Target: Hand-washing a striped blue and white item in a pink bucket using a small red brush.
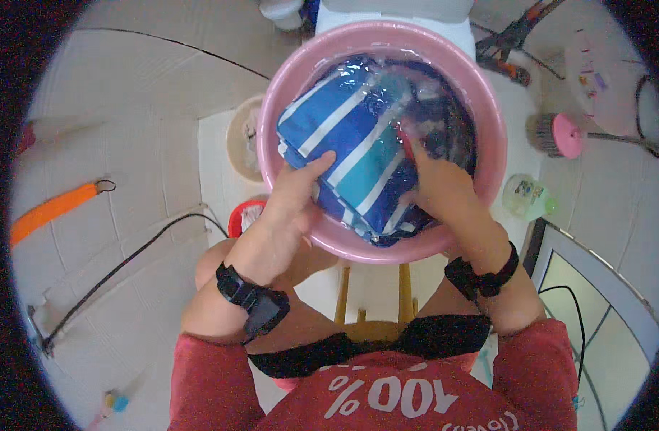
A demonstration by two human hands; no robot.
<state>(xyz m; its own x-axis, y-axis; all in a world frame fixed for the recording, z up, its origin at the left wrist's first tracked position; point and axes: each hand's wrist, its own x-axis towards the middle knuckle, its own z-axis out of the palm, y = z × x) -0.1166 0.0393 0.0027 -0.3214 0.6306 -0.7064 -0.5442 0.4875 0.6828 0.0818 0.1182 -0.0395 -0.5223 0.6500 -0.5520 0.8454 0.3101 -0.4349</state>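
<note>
A pink plastic basin (486,124) holds water and a folded fabric item with blue, teal and white stripes (356,140). One side of the fabric rises towards the left rim, while its far right part lies under rippling water. My left hand (294,199) grips the fabric's near left edge, thumb on top and the other fingers hidden beneath. Over the right part of the fabric is my right hand (445,186), its fingers around a narrow red object (406,141). Blur and water hide what that object is. Darker cloth (442,113) lies submerged at the right.
Behind the basin's left rim stand a beige basin (240,134) and a red container (247,215). To the right are a pink-backed brush (564,136) and a clear plastic bottle (523,196). A black hose or cable (130,264) curves along the left wall. A wooden stool (372,331) is beneath me.
</note>
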